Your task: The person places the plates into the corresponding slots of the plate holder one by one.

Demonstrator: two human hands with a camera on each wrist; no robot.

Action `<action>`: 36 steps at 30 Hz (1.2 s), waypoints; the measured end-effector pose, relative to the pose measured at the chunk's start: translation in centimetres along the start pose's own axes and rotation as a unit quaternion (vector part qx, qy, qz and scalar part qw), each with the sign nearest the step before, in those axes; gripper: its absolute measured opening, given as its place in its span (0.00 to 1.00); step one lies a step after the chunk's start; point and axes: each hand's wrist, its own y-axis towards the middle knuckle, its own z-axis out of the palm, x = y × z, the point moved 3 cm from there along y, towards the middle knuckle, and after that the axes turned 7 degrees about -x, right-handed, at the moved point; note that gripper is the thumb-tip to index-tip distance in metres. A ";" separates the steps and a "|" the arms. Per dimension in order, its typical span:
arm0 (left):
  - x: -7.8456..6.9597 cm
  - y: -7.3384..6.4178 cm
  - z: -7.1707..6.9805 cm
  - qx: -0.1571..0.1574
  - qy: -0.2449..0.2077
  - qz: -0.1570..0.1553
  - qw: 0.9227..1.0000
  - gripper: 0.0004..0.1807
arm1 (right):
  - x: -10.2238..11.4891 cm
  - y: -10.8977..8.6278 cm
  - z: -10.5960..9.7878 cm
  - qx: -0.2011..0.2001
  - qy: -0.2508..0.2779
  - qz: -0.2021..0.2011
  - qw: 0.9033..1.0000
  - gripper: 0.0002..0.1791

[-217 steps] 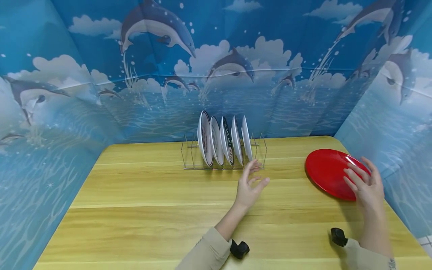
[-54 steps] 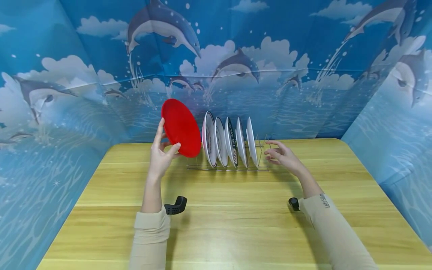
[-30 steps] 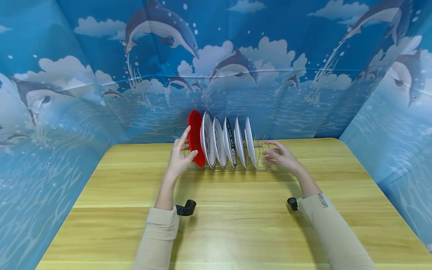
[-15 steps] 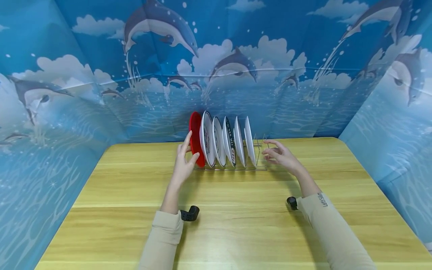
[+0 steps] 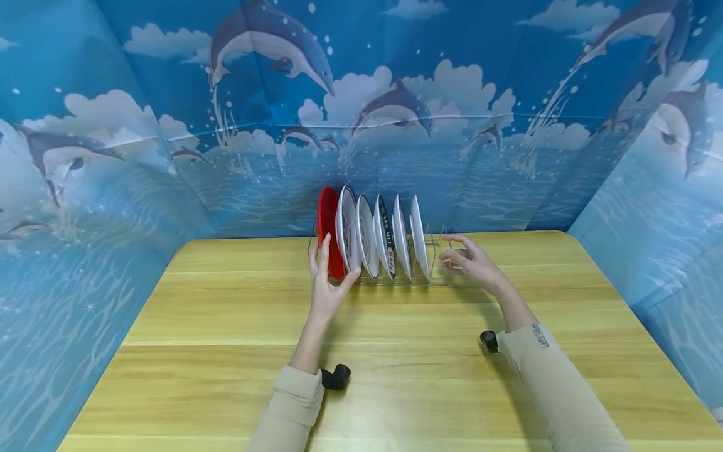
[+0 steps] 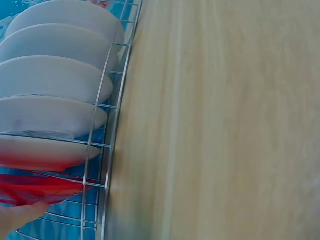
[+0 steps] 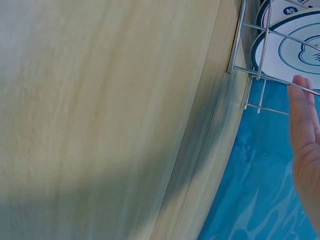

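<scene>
A wire dish rack (image 5: 390, 284) stands at the table's back edge with plates upright in a row. The red plate (image 5: 326, 216) fills its left end, next to a white plate with a dark rim (image 5: 346, 229). My left hand (image 5: 326, 295) is in front of these two, fingers spread and relaxed, fingertips overlapping the red plate. In the left wrist view, a digit lies close against the red plate (image 6: 40, 189). My right hand (image 5: 474, 267) stays at the rack's right end; in the right wrist view its straight fingertips meet the end wire (image 7: 280, 80).
Several more white plates (image 5: 418, 235) stand to the right in the rack, one with a green lettered band (image 5: 386, 229). The wooden table (image 5: 407, 364) extends in front. A blue dolphin-print cloth (image 5: 237, 176) hangs behind and at both sides.
The red plate lay flat at the table's right; my left hand then brought it to the rack's left end and released it. That hand has since shifted right and nearer; the right hand stays put.
</scene>
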 end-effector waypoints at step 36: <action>-1.7 2.6 -3.9 -0.108 -0.058 0.108 0.987 0.34 | 1.2 -7.2 9.5 -0.056 0.024 0.016 0.998 0.26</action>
